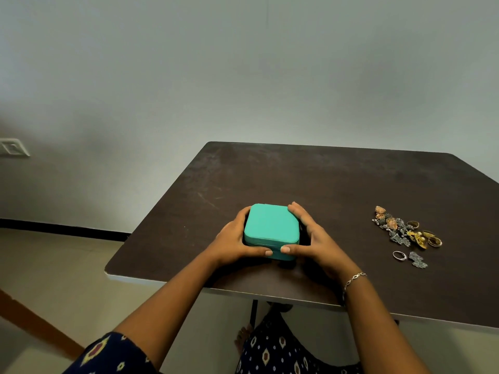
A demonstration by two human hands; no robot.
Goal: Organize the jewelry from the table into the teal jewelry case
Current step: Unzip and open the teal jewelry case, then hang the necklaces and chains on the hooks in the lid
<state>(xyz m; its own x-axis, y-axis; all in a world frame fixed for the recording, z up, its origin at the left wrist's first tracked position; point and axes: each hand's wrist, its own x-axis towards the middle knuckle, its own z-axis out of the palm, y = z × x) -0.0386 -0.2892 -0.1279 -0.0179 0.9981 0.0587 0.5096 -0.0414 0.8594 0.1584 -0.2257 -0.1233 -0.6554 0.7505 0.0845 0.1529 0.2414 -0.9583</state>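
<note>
Left hand [237,238]: fingers curled round the 9 o'clock side of the teal jewelry case [271,228], thumb laid flat along its near face. Right hand [310,236]: same on the 3 o'clock side, fingertips reaching the far corner, thumb on the near face. The two thumb tips are almost meeting at 6 o'clock. The case is clasped between both hands.

Case: shut, lid up, flat on the dark brown table [297,179], near the edge closest to the person and toward the table's left half. Outline is about square with rounded corners, so no clear long axis. The seam between lid and base runs level across the face turned to 6 o'clock.

Chain bracelet [353,279] on the right wrist.

At 3 o'clock from the case, well apart: jewelry pile [407,230], gold and dark silver pieces tangled together. Just beside it, at its 6 o'clock, lie a silver ring [399,255] and a dark silver ornament [418,259]. Bare tabletop lies between case and pile.

Wall socket [13,147] far off at 9 o'clock
</note>
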